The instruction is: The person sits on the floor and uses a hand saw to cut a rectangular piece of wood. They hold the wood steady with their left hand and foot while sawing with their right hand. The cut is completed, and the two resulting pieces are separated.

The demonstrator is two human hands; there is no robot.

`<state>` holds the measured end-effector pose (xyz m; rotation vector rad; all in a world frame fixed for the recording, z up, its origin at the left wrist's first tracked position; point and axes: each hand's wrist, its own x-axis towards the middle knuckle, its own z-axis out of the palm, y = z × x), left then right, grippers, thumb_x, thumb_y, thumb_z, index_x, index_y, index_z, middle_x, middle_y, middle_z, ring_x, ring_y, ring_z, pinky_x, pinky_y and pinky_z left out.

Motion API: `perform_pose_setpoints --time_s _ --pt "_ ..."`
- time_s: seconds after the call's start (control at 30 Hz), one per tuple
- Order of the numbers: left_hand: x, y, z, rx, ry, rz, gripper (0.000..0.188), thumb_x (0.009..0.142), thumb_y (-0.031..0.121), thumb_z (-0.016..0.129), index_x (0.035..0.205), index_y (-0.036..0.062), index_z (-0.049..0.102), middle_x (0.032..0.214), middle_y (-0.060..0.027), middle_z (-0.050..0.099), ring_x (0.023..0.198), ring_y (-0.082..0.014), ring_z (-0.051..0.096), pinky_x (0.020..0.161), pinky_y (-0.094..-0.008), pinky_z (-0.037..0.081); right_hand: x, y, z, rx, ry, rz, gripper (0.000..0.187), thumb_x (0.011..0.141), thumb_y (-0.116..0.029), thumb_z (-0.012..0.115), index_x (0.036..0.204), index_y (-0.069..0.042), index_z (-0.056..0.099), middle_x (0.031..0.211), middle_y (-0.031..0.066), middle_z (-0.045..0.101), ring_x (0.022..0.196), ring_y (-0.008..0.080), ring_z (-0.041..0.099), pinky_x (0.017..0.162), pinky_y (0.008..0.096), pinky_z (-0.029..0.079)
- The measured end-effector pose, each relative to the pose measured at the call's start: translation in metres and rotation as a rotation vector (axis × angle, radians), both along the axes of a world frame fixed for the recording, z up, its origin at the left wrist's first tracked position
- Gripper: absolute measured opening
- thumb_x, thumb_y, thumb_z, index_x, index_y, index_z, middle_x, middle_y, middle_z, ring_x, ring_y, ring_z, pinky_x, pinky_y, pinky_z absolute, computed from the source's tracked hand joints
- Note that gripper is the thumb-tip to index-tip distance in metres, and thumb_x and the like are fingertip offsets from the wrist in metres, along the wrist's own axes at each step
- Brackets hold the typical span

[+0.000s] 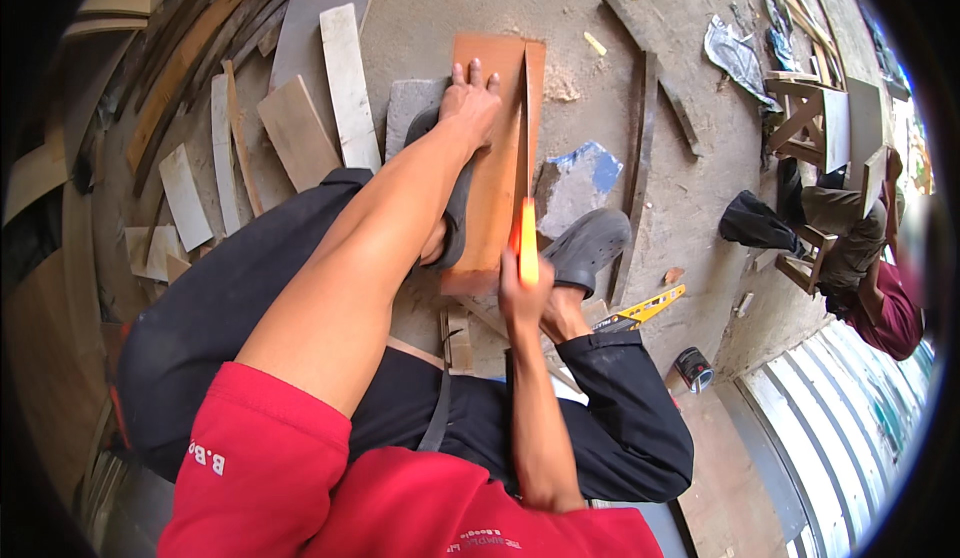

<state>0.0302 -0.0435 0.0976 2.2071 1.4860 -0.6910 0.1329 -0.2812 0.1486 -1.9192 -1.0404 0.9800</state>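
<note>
A reddish-brown wooden board (490,203) lies lengthwise in front of me. My left hand (472,108) presses flat on its far part, fingers spread. My right hand (526,288), closed, grips the orange-and-yellow handle of a handsaw (528,233). The saw's thin blade, seen nearly edge-on, runs along the right side of the board, where a long, narrow strip lies beside it. My left foot in a dark clog (458,203) rests against or on the board's left side; the exact contact is hidden. Just right of the board is my other clog (595,243).
A grey block (405,98) and a blue-stained concrete chunk (580,186) flank the board. Wood offcuts (300,128) crowd the left. Dark strips (645,148), a yellow-black tool (650,308) and a can (693,369) lie right. A co-worker in red (890,308) sits at far right.
</note>
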Motion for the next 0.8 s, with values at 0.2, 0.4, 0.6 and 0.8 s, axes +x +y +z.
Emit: perform_pose_setpoints --time_s 0.2,0.4,0.6,0.8 --pt "-0.007 0.004 -0.003 -0.009 -0.023 0.03 0.122 0.059 0.035 0.092 0.155 0.0003 0.025 0.158 -0.0339 0.02 0.143 -0.053 0.028 0.112 -0.0484 0.041 -0.001 0.014 0.0 -0.087 0.106 -0.067 0.026 0.09 -0.012 0.066 0.072 0.003 0.056 0.058 0.0092 0.055 0.054 0.014 0.05 0.052 0.036 0.042" --pt "-0.003 0.001 -0.001 -0.002 -0.022 0.023 0.121 0.06 0.034 0.092 0.155 0.0004 0.024 0.158 -0.034 0.02 0.143 -0.0536 0.028 0.112 -0.0479 0.041 0.008 0.009 0.004 -0.079 0.035 0.047 0.024 0.087 -0.012 0.066 0.072 0.005 0.058 0.061 0.0123 0.059 0.056 0.0142 0.053 0.053 0.0361 0.043" --pt "-0.011 0.005 -0.004 0.006 -0.003 0.037 0.121 0.059 0.033 0.092 0.155 0.0005 0.025 0.157 -0.0348 0.02 0.142 -0.0547 0.028 0.112 -0.0474 0.041 0.001 0.01 0.019 -0.109 0.094 0.009 0.019 0.088 -0.01 0.066 0.078 0.005 0.061 0.062 0.0117 0.059 0.056 0.0148 0.051 0.054 0.0359 0.044" --pt "-0.003 0.001 0.0 -0.01 -0.033 0.031 0.121 0.059 0.033 0.092 0.154 0.0002 0.026 0.157 -0.0347 0.02 0.141 -0.0549 0.029 0.112 -0.0485 0.041 0.009 0.014 0.011 -0.078 0.015 0.062 0.019 0.087 -0.01 0.065 0.075 0.005 0.059 0.062 0.0144 0.058 0.055 0.0162 0.052 0.053 0.0364 0.042"
